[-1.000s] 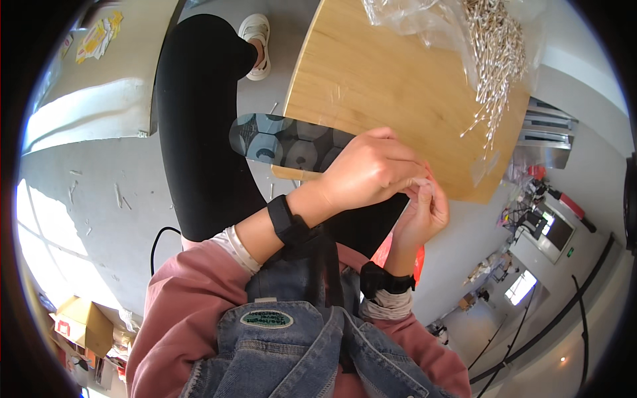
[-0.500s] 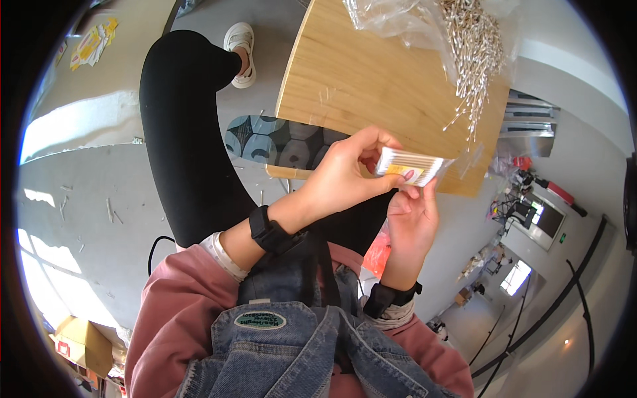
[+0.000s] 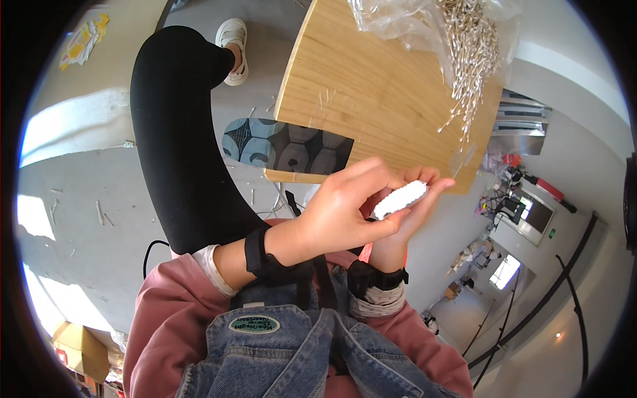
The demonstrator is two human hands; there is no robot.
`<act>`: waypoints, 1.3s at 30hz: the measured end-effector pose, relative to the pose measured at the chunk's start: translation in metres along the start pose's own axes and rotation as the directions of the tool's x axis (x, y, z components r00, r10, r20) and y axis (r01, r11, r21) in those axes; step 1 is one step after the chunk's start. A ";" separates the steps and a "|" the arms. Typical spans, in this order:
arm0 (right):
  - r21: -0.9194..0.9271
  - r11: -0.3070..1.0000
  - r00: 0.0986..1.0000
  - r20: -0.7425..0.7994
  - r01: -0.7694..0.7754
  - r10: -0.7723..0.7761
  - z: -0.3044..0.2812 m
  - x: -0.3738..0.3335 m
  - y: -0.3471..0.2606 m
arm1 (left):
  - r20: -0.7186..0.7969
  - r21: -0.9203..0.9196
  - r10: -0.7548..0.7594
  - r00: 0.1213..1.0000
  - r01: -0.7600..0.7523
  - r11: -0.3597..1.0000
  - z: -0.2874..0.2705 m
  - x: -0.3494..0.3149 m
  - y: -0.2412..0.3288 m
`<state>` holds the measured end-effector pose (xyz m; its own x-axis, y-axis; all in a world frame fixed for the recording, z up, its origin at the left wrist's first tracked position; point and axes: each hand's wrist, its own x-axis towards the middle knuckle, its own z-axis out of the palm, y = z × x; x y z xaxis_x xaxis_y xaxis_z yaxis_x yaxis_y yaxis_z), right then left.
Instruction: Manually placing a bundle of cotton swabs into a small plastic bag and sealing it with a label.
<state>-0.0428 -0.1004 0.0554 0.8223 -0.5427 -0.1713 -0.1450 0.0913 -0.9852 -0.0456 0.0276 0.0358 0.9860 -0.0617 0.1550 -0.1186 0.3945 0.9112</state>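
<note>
A small pack of cotton swabs (image 3: 401, 199) is held up in front of me, its white cotton tips facing me. My left hand (image 3: 342, 202) is closed on the pack's left end, thumb below and fingers above. Behind and to the right, my right hand (image 3: 418, 215) is closed around the other side, with its fingertips partly hidden by the pack. Both hands are near the table's front edge, above my lap. A pile of loose cotton swabs (image 3: 470, 53) lies at the table's far right, beside a clear plastic bag (image 3: 405, 16).
The wooden table (image 3: 365, 86) spreads ahead, with a dark patterned strip (image 3: 292, 144) at its left front. Scattered swabs lie on the grey floor (image 3: 93, 172). A cardboard box (image 3: 79, 348) stands at the lower left. Yellow-and-white printed papers (image 3: 84, 41) lie at the upper left.
The pack has been turned from its flat labelled face to its end with the cotton tips, and has moved slightly down and left. My right hand has come up closer around it.
</note>
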 end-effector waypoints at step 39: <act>0.009 1.000 0.970 -0.242 -0.010 0.012 0.020 -0.011 -0.023 | 0.102 -0.440 -0.345 0.933 0.353 0.826 -0.001 0.004 0.003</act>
<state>-0.0376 -0.0801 0.0798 0.6632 -0.7273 -0.1767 -0.1482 0.1038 -0.9835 -0.0416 0.0295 0.0389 0.9490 -0.2871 -0.1304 0.3018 0.7074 0.6391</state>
